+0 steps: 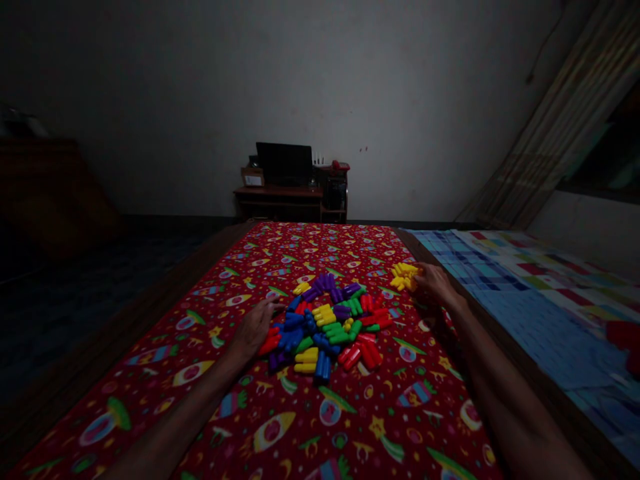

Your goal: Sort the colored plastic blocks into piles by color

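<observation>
2 bare hands are working over 1 red patterned cloth point(273, 430). 1 main pile of plastic pieces point(325, 320) is lying near the middle of the cloth, between the hands, and is showing 5 colours: red, yellow, green, blue and purple. The pieces are overlapping, so an exact total is not being given. Yellow is appearing at 4 or more spots in the pile, and red likewise at 4 or more. Purple is lying mostly along the far side, with at least 1 purple patch at the near left.

1 separate cluster of yellow pieces point(403, 276) is lying to the right, apart from the pile.

The left hand point(254, 325) is resting at the pile's left edge, its fingers reaching beside blue and red pieces; whether they are gripping any cannot be told. The right hand point(436, 283) is placing its fingertips against the yellow cluster; how far they are closing cannot be told.

Beyond the cloth, 1 desk point(280, 192) is supporting 1 dark monitor point(284, 163) and 1 cardboard box point(253, 177). 1 curtain point(555, 127) is hanging at the right.
</observation>
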The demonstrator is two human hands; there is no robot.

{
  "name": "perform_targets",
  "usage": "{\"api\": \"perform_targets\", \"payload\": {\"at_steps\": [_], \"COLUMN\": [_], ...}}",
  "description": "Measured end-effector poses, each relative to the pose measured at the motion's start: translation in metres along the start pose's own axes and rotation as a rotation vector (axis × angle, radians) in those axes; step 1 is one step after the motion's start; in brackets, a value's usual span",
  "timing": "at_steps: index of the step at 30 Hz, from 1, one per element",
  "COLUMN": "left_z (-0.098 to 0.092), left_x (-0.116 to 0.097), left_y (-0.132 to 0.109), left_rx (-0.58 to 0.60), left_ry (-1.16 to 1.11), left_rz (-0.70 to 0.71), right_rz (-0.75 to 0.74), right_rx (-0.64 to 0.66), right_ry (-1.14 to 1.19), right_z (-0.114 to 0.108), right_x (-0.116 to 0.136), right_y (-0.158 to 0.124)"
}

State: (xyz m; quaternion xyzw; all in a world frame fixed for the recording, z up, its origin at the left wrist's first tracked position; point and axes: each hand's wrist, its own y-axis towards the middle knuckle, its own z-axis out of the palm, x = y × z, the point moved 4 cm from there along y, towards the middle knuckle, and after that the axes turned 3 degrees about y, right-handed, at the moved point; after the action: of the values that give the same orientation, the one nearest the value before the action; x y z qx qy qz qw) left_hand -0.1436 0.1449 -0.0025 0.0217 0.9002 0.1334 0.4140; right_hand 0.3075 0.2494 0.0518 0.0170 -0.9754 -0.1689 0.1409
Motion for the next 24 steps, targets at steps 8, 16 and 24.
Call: {"api": "perform_targets", "payload": {"at_steps": [8, 16, 24], "left_z": [-0.001, -0.001, -0.002], "left_x": [-0.003, -0.001, -0.005], "left_y": [-0.002, -0.003, -0.002], "left_rx": [-0.022, -0.002, -0.02], "left_ry": [0.047, 0.012, 0.042], "left_rz": [0.042, 0.02, 0.049], "right_rz": [-0.191, -0.756, -0.714], "right_rx": [-0.082, 0.415, 0.415], "right_ry": [0.225, 0.246, 0.204], "right_z": [-0.002, 0.05, 0.07], "right_x": [0.078, 0.265, 0.289], "right_y": [-0.009, -0.021, -0.018]}}
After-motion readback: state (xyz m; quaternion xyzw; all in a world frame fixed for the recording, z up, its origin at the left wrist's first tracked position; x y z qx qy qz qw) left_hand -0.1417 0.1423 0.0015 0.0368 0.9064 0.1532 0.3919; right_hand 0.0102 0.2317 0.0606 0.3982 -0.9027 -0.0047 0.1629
